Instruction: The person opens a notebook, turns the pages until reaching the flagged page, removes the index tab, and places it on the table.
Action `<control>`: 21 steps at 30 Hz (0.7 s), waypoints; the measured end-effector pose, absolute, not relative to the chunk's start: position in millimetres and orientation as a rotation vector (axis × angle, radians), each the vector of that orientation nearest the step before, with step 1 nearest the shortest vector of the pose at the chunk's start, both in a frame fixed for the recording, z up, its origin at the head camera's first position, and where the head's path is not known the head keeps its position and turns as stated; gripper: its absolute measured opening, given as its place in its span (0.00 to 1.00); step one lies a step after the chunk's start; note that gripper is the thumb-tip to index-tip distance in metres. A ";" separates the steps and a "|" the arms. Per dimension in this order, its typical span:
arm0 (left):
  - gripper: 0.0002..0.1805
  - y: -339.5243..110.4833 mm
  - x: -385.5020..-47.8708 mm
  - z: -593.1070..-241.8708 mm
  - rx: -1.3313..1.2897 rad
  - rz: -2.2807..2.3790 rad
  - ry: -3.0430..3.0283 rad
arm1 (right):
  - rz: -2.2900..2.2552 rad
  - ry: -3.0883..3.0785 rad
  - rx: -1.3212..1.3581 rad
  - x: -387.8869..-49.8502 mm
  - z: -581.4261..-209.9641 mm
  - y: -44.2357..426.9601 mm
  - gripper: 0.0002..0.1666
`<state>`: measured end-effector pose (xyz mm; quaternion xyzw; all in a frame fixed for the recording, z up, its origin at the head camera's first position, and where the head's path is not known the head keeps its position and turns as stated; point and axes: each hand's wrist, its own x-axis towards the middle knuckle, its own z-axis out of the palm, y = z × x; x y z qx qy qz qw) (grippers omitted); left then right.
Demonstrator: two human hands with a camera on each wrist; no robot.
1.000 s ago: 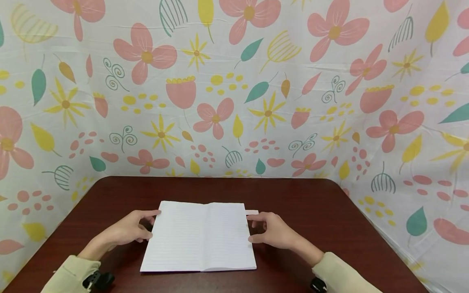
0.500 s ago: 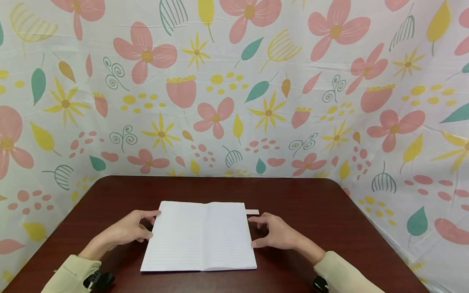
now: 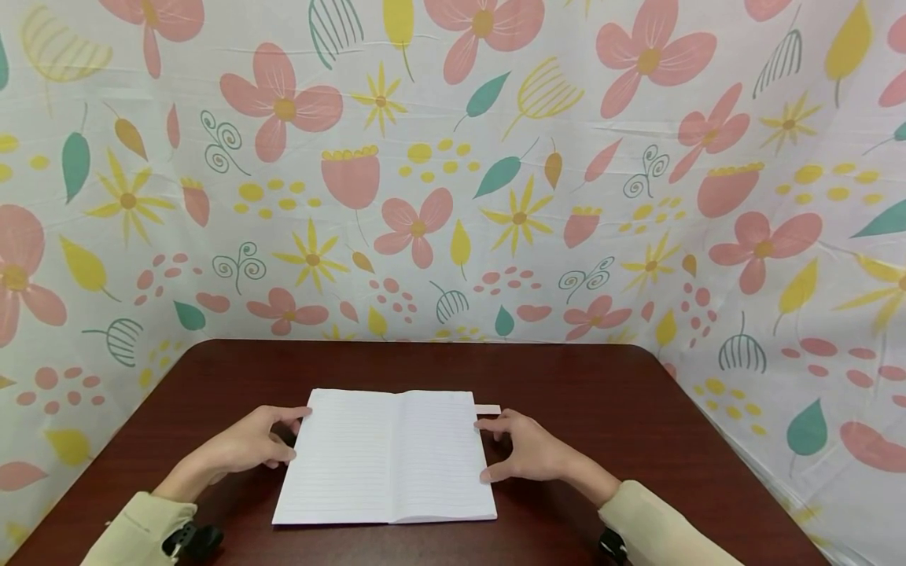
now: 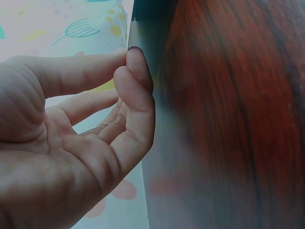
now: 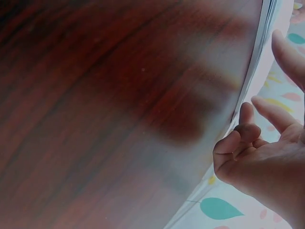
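Observation:
An open notebook (image 3: 354,464) with lined white pages lies flat in the head view, a pale strip (image 3: 487,409) sticking out beyond its upper right edge. My left hand (image 3: 241,442) touches the notebook's left edge, index fingertip higher and thumb lower, other fingers bent beneath. At the right edge, my right hand (image 3: 531,450) rests its index finger and thumb, spread apart. The left wrist view has my left hand (image 4: 86,114) at a thin page edge. In the right wrist view my right hand (image 5: 267,152) is beside the notebook's edge (image 5: 252,62), fingers loosely bent.
The dark reddish-brown table (image 3: 425,365) has rounded far corners. Behind it and at both sides hangs a white cloth (image 3: 495,236) with flowers and leaves. Black bands (image 3: 191,542) sit at both wrists by the pale sleeves.
My right hand first drew slightly away from the notebook's right edge, then came back left to it, its thumb a little lower than before. My left hand and the notebook stay nearly still.

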<state>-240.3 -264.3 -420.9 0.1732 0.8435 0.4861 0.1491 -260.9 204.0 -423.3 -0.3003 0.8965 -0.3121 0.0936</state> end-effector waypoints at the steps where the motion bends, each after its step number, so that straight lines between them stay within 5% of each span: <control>1: 0.39 -264.3 -240.2 -420.8 0.497 1.399 2.422 | -0.922 2.662 -0.887 -260.9 -422.9 203.6 0.45; 21: 0.39 -262.3 -238.9 -418.0 0.505 1.380 2.433 | -0.895 2.627 -0.858 -260.8 -421.3 200.0 0.46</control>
